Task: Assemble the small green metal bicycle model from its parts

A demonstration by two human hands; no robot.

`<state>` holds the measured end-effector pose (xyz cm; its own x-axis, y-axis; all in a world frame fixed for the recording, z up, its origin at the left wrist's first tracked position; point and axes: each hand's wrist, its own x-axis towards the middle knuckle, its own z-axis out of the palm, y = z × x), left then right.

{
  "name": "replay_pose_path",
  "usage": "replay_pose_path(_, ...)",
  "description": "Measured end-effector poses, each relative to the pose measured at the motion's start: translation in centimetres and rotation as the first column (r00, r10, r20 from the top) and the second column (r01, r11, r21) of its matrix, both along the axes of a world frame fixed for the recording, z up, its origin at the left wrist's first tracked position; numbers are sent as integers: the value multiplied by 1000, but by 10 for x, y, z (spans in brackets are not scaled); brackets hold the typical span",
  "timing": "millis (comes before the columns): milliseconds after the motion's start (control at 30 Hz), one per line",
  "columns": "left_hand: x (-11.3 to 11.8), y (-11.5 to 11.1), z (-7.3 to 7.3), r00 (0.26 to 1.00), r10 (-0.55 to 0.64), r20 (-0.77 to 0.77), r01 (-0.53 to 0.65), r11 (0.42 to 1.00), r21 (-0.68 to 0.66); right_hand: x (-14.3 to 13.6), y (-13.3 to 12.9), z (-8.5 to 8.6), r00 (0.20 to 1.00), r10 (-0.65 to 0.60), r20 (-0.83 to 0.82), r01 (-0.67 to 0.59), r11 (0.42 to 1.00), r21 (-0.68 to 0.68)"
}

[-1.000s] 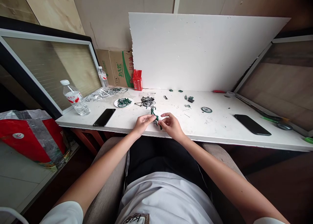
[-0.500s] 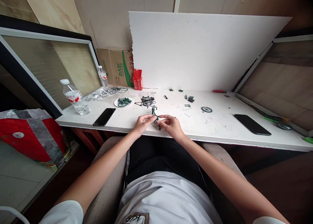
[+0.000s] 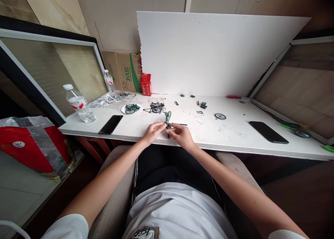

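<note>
White foam board (image 3: pixel 208 54) leans behind the white table (image 3: pixel 235 132). Two black phones (image 3: pixel 111 124) (image 3: pixel 268 132) lie well apart on it. At the near edge, the left hand (image 3: pixel 152 132) and right hand (image 3: pixel 182 135) both pinch a small green model part (image 3: pixel 167 122), fingertips closed on it, above the table.

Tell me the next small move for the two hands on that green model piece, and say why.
Probably keep the left hand steady and let the right hand press its pinched end home. Both hands pinch the small green model piece just above the white table edge, fingertips almost meeting, so it looks mid-fitting. The joint itself is too small to see.
</note>
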<state>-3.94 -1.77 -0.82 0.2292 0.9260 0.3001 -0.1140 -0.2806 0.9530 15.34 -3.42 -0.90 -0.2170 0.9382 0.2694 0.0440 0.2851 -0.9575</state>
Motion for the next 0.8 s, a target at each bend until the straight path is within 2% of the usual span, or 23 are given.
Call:
replay_pose_path(400, -1, 10, -13, 996, 19, 82, -16, 999, -30, 0, -1, 1, 995, 99, 12, -99, 995, -6)
replay_pose_path(600, -3, 6, -11, 1000, 19, -23, -19, 1000, -9, 3, -3, 5, 990, 114, 85, -116, 993, 26)
replay_pose_path(800, 0, 7, -15, 988, 148, -52, -146, 988, 45, 3, -2, 5, 985, 116, 127, -127, 989, 78)
